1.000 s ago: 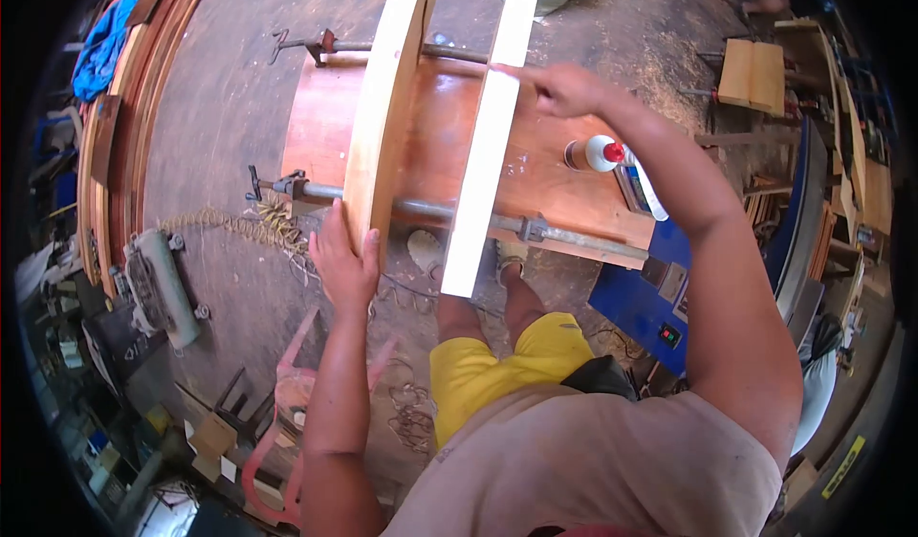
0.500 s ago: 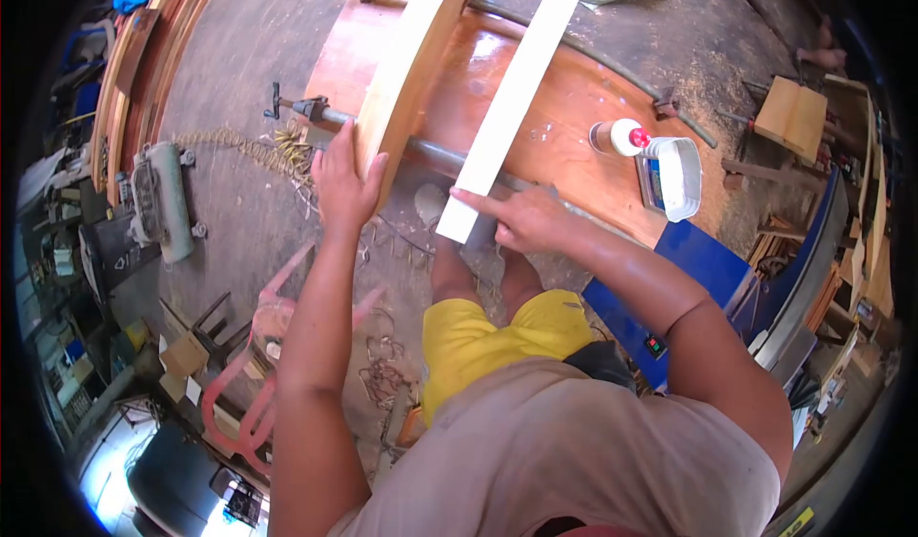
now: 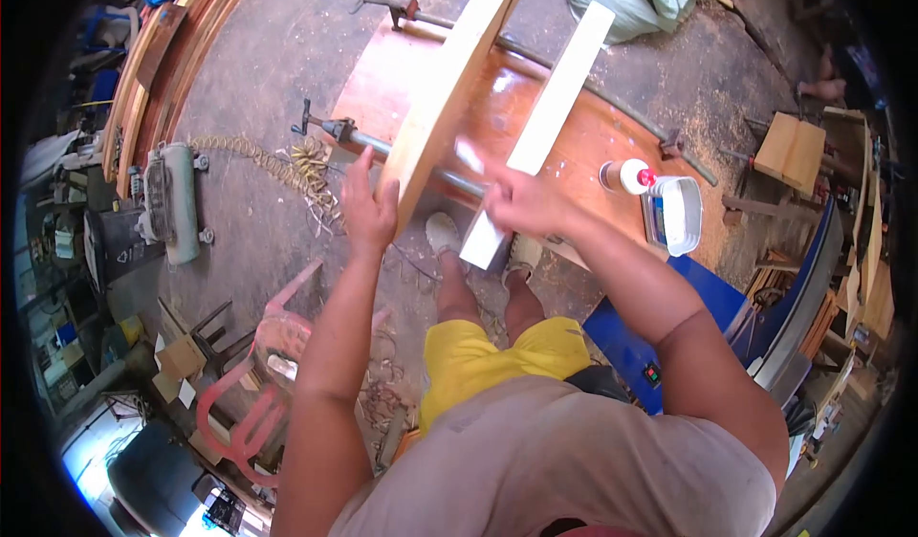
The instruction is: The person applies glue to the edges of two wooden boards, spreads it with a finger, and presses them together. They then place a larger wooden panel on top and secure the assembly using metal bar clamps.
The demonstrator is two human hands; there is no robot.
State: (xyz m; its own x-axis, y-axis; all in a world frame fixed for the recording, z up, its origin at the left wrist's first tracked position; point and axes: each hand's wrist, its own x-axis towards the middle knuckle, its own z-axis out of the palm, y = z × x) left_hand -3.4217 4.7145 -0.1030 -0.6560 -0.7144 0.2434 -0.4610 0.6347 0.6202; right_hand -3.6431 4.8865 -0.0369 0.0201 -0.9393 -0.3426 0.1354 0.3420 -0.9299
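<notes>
- As the left hand (image 3: 370, 207) braces, thumb spread wide, against the curved board's (image 3: 459, 78) near end, the right hand (image 3: 524, 202) points, fingers curled (blurred; contact unclear), over the pale board (image 3: 566, 87).
- Beyond both hands, two clamps (image 3: 622, 107) cross a reddish panel (image 3: 602, 140).
- Right of the right hand, there's a bottle (image 3: 629, 176) beside a tub (image 3: 681, 214).

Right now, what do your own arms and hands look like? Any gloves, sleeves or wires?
They're a person's: the left hand and right hand wear no gloves, and no watch, cable or marking shows. The shirt is greyish-beige with short sleeves. Blur hides the right hand's finer details.
</notes>
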